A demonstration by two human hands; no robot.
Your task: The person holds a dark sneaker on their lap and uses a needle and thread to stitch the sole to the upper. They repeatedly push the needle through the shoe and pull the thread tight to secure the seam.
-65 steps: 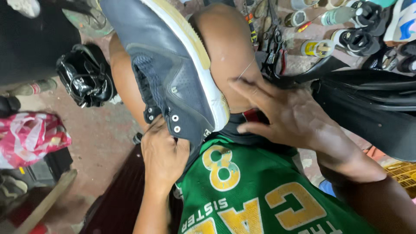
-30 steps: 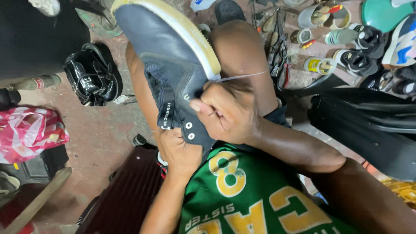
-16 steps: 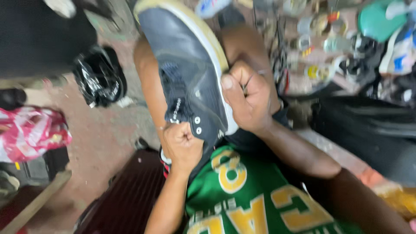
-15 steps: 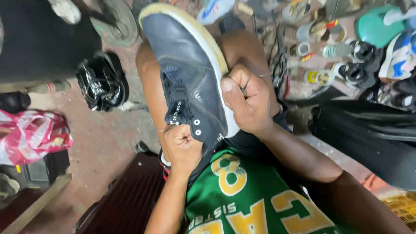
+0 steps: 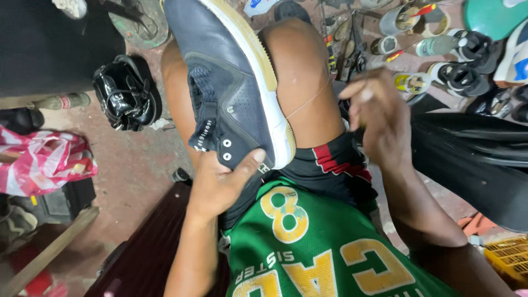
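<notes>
A dark navy sneaker (image 5: pixel 228 88) with a cream sole lies between my bare knees, heel end toward me. My left hand (image 5: pixel 220 184) grips its heel, thumb pressed on the side near the sole. A thin pale thread (image 5: pixel 309 100) runs taut from the sole's edge across my right thigh up to my right hand (image 5: pixel 379 118). That hand is raised to the right of the shoe, fingers pinched on the thread. I wear a green jersey and dark shorts.
A shiny black bag (image 5: pixel 125 93) lies on the floor at left, with a red-and-white plastic bag (image 5: pixel 41 159) below it. Glue tubes, cans and tools (image 5: pixel 418 44) are scattered at top right. A black sheet (image 5: pixel 473 159) lies at right, a yellow crate (image 5: pixel 509 256) at bottom right.
My right hand left the shoe's sole edge and pulled away to the right, drawing the thread taut. My left hand shifted from a fist under the heel to gripping it.
</notes>
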